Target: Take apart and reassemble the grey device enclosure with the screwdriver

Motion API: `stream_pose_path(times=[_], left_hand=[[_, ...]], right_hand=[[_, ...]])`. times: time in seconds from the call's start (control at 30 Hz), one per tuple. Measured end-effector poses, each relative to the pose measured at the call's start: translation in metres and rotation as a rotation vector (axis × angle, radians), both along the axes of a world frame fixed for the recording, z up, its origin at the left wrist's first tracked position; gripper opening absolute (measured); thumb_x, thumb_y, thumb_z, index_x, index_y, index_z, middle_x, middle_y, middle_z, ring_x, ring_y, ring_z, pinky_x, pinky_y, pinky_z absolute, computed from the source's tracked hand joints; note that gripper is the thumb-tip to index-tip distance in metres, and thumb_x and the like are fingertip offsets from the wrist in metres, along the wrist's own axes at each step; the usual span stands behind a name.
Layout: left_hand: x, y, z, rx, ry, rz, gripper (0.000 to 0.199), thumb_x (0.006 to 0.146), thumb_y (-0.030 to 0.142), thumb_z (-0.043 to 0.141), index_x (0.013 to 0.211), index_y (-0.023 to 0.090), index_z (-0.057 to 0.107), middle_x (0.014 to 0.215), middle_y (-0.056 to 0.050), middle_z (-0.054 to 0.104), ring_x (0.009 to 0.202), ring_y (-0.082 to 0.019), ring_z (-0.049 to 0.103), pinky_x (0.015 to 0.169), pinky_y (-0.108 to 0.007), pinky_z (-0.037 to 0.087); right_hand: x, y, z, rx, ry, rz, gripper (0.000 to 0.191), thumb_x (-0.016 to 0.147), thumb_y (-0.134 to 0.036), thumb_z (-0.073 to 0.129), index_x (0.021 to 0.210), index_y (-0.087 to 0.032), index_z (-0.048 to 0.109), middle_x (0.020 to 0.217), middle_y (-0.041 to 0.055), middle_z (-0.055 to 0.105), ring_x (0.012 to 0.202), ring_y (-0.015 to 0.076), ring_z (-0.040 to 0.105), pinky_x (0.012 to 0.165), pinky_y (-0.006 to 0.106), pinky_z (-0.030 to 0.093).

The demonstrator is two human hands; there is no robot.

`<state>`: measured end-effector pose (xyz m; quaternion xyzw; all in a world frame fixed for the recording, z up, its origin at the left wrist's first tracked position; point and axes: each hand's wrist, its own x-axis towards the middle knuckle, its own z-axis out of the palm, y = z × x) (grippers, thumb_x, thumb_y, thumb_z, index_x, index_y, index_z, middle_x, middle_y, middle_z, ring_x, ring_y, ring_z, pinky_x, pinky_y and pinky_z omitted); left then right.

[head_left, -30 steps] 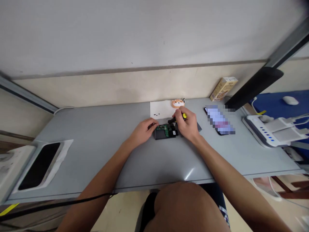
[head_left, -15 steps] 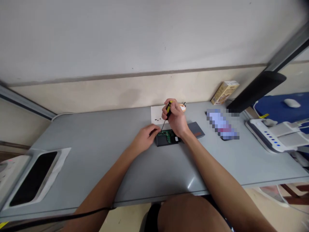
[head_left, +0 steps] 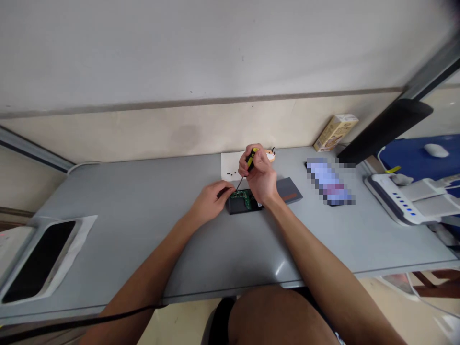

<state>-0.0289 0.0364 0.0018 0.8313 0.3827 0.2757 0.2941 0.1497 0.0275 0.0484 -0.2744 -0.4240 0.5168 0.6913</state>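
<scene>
Right hand (head_left: pixel 260 175) clamped on a yellow-handled precision screwdriver (head_left: pixel 250 157), shaft slanting down to the green circuit board (head_left: pixel 241 195) in a black casing (head_left: pixel 235 207); tip contact hard to make out. Left hand (head_left: pixel 210 200) curled at casing's left edge, grip unclear. Behind casing, white paper (head_left: pixel 228 162) bears small black screws (head_left: pixel 232 173). Right of casing, grey cover (head_left: pixel 290 189). All on a grey desk (head_left: pixel 108 201).

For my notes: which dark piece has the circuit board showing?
The black casing holds the exposed green circuit board; the grey slab to its right, with an orange marking, shows none.
</scene>
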Motion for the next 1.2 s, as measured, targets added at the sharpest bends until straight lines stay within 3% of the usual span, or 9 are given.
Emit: stream_pose_path(times=[0.2, 0.37, 0.9, 1.2], left_hand=[[-0.0003, 0.0004, 0.0006, -0.008, -0.019, 0.01, 0.02, 0.103, 0.032, 0.054, 0.101, 0.022, 0.071, 0.1, -0.002, 0.077, 0.09, -0.018, 0.07, 0.084, -0.031, 0.053], [-0.0002, 0.0002, 0.0002, -0.003, -0.007, 0.011, 0.021, 0.103, 0.032, 0.053, 0.101, 0.022, 0.071, 0.099, -0.002, 0.077, 0.089, -0.018, 0.07, 0.083, -0.031, 0.054], [0.0025, -0.0022, 0.0063, -0.015, -0.032, 0.017, 0.021, 0.101, 0.032, 0.054, 0.099, 0.022, 0.072, 0.096, -0.002, 0.077, 0.087, -0.018, 0.071, 0.083, -0.031, 0.054], [0.0037, -0.0032, 0.0096, -0.04, -0.028, 0.026, 0.022, 0.101, 0.033, 0.054, 0.098, 0.021, 0.072, 0.097, -0.002, 0.078, 0.088, -0.019, 0.071, 0.083, -0.032, 0.055]], right_hand=[[-0.0011, -0.0032, 0.0018, 0.005, 0.021, 0.041, 0.03, 0.098, -0.055, 0.053, 0.089, -0.026, 0.047, 0.069, -0.0025, 0.036, 0.058, 0.0135, 0.033, 0.055, 0.029, 0.033], [-0.0003, -0.0027, 0.0006, -0.008, -0.015, -0.023, 0.035, 0.097, -0.061, 0.052, 0.09, -0.027, 0.047, 0.069, -0.0021, 0.037, 0.059, 0.0145, 0.035, 0.055, 0.029, 0.036], [-0.0027, -0.0039, -0.0006, 0.014, 0.017, 0.018, 0.03, 0.098, -0.055, 0.051, 0.09, -0.027, 0.046, 0.07, -0.0024, 0.036, 0.059, 0.0146, 0.034, 0.057, 0.03, 0.035], [-0.0025, -0.0043, 0.0004, -0.001, -0.013, -0.021, 0.034, 0.097, -0.061, 0.049, 0.09, -0.028, 0.044, 0.07, -0.0025, 0.037, 0.058, 0.0148, 0.035, 0.056, 0.03, 0.038]])
